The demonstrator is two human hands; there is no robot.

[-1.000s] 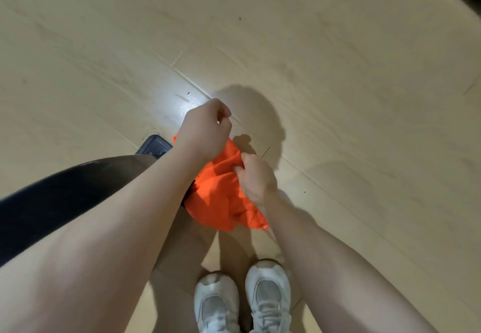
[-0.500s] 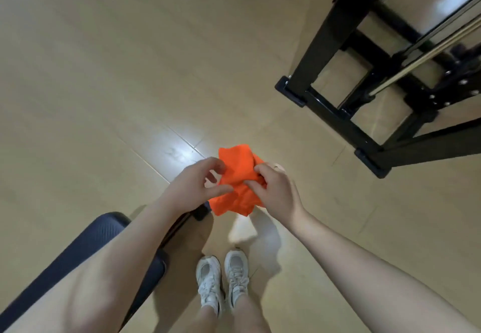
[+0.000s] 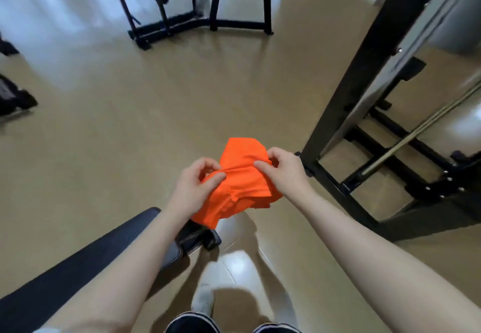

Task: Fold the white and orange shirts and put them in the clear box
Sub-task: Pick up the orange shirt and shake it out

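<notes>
From the head view, looking forward and down, both bare forearms reach out over a tan floor (image 3: pixel 117 129) with the orange shirt (image 3: pixel 240 181) bunched in the air between the hands, above the floor and touching no furniture. The left hand (image 3: pixel 194 189) sits at the shirt's left edge; its grip is a pinch, thumb and curled fingers closing on a ridge of the orange cloth. The right hand (image 3: pixel 282 171) is at the shirt's upper right; its grip is likewise a pinch, thumb and forefinger pressed together on the same ridge of fabric, the other fingers curled above it. The cloth stretches in a taut crease between the two pinches. Above that crease a flat flap of shirt stands up; below it the rest hangs in loose folds, with a hemmed edge showing and the lowest corner drooping toward the left forearm.

Under the left forearm runs a dark padded bench (image 3: pixel 86 262), angled from the lower left toward the middle, its black foot (image 3: pixel 205 239) resting on the floor just below the hanging shirt. To the right stands a black metal frame (image 3: pixel 364 77), its upright slanting up to the top edge and its base bars lying on the floor, with a silver bar (image 3: pixel 416 135) running diagonally through it. A second black frame (image 3: pixel 197 20) stands well apart at the far end of the room. At the bottom edge, dark shoe tips (image 3: pixel 192 323) show, blurred. A bright patch of glare lies on the floor between the bench foot and the shoes.
</notes>
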